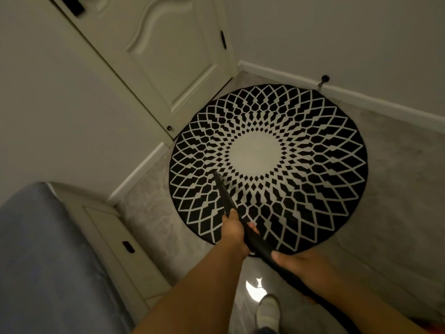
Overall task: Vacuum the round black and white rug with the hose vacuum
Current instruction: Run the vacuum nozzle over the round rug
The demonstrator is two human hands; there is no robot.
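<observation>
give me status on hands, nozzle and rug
Left hand and right hand both grip the vacuum nozzle. Tip on round rug, left of centre. Nothing in the way.

The floor [385, 189] was pale, marbled grey tile, with a bright spot of reflected light just below the fingers [252, 227] of the left hand. The round black and white rug [301, 165] lay flat on it, spreading up and to the right of those fingers, its white centre disc well above them. The rug's near edge passed under the fingers, and its far edge reached close to the white baseboard [361, 98] and the door's foot. A white-shod foot [268, 312] stood on the bare tile below the fingers. To their left, a pale cabinet base [115, 239] met the floor.
</observation>
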